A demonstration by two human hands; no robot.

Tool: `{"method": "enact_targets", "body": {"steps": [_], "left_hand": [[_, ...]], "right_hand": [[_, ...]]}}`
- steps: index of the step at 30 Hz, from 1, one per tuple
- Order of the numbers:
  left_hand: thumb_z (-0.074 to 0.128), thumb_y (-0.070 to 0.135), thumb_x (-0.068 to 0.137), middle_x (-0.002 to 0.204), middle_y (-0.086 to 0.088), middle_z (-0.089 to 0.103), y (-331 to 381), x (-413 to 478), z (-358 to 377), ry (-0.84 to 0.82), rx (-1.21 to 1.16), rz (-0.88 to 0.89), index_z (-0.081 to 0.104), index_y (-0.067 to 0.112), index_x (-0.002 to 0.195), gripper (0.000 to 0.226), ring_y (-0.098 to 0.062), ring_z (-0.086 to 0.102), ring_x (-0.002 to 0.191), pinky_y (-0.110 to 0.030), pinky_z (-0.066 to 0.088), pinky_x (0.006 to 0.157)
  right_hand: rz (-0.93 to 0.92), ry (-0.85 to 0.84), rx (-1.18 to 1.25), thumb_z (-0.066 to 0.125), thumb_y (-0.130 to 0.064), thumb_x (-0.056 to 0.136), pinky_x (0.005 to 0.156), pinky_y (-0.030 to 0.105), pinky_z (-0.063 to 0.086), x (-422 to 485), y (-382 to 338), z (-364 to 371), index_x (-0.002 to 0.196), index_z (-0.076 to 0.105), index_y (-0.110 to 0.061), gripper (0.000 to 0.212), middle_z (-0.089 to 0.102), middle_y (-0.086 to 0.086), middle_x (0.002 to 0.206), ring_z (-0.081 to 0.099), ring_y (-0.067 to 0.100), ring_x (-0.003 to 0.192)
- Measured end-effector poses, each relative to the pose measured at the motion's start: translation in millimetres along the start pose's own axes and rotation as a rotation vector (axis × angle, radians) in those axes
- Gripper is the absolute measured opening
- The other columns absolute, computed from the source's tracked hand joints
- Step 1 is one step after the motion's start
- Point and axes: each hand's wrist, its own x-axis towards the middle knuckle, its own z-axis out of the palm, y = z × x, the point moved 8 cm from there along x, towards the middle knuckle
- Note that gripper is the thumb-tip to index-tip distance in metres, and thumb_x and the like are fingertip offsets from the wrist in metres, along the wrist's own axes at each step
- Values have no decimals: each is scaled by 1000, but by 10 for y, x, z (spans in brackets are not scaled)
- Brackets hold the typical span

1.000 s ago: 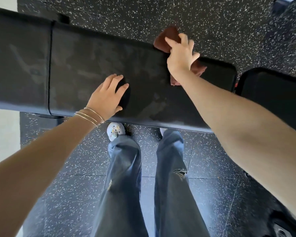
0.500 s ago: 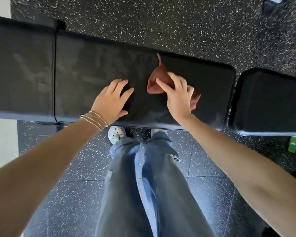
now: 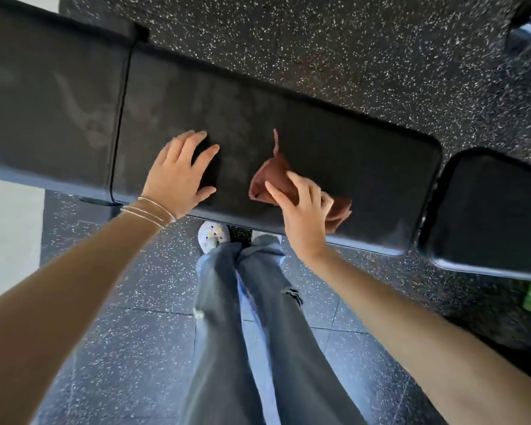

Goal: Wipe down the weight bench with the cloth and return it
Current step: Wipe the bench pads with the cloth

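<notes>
Rust-brown crumpled cloth (image 3: pixel 273 176): my right hand (image 3: pixel 301 216) presses it, fingers straight, onto the black padded bench (image 3: pixel 365 167). My left hand (image 3: pixel 178 177) lies flat.

A person in jeans (image 3: pixel 227 332) stands over a black padded bench (image 3: pixel 350 142) on a speckled floor (image 3: pixel 350 41). The left hand (image 3: pixel 178 176), bracelets (image 3: pixel 149 211) at the wrist, lies flat on the pad with fingers spread. The right hand (image 3: pixel 301 216) presses a crumpled reddish-brown cloth (image 3: pixel 273 176) against the pad near its front edge. A second pad (image 3: pixel 497 210) sits just beside the bench's right end.
</notes>
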Motion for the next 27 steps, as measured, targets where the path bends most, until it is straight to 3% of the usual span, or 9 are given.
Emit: {"method": "enact_targets", "body": {"steps": [5, 9, 13, 17, 23, 27], "left_hand": [[78, 19, 70, 145, -25, 33, -303, -116, -67, 29, 14, -133, 42, 4, 136, 76, -43, 30, 134, -52, 29, 110], [77, 19, 71, 146, -27, 30, -533, -210, -78, 22, 32, -172, 41, 3, 137, 78, -43, 27, 136, -51, 25, 113], [78, 22, 69, 142, -30, 34, -652, -213, -37, 2, 20, -132, 42, 1, 135, 78, -45, 30, 133, -53, 29, 110], [79, 24, 67, 139, -27, 39, -705, -202, -58, 0, -18, -82, 45, 3, 133, 78, -44, 36, 129, -53, 35, 104], [78, 22, 69, 139, -24, 41, -950, -260, -165, -51, 15, 41, 44, 3, 134, 76, -41, 37, 129, -50, 37, 103], [79, 21, 68, 137, -24, 42, -1322, -286, -301, -78, 40, 65, 46, 3, 133, 76, -42, 39, 128, -50, 38, 101]], "right_hand": [[-26, 14, 25, 63, -3, 77, 83, 44, 36, 407, 27, -44, 119, 60, -40, 56, 53, 1, 132, 51, 28, 114], [96, 2, -1, 52, -16, 91, 93, 41, 29, 1293, 7, -154, 127, 50, -47, 47, 39, -6, 143, 37, 21, 126], [227, -46, 19, 46, -19, 96, 93, 42, 27, 1907, -31, -122, 126, 50, -48, 42, 37, -6, 143, 36, 20, 126], [200, 32, -60, 50, -11, 91, 91, 44, 29, 1516, -233, -120, 128, 48, -46, 51, 36, -4, 145, 35, 22, 127], [-83, 10, 1, 62, 8, 67, 84, 45, 34, 381, -858, 136, 116, 65, -34, 64, 55, 6, 131, 51, 29, 114], [-32, 1, 44, 59, 6, 73, 84, 44, 33, 625, -928, 82, 112, 67, -36, 58, 57, 4, 129, 52, 28, 112]]}}
